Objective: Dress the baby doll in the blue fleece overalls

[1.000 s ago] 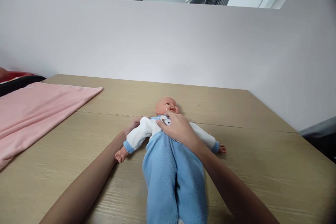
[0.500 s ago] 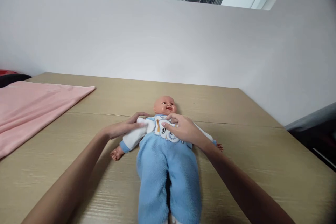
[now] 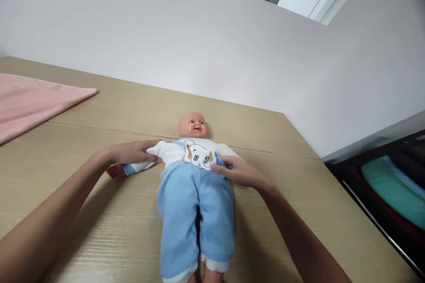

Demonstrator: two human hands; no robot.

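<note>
A single head-worn camera is looking forward and down along the surface [image 3: 116,239] from the foot end of the doll [image 3: 195,185], facing the wall [image 3: 212,48] beyond. It is sitting tilted, the far edge [image 3: 166,93] sloping down rightward, and is viewing both forearms [image 3: 63,203] from close behind.

The doll's head [image 3: 192,124] looks like smooth plastic with a glossy shine. Its blue trousers [image 3: 177,203] are fleecy cloth, matt and fuzzy, and the white top [image 3: 171,152] appears to be similar soft fabric; the animal patch [image 3: 199,158] across the front looks flatter and smoother. The tabletop [image 3: 122,234] has a wood-grain surface, faintly ridged, with a dull sheen. The pink sheet [image 3: 36,99] is smooth, matt cloth. The wall [image 3: 166,31] is smooth and matt.
</note>
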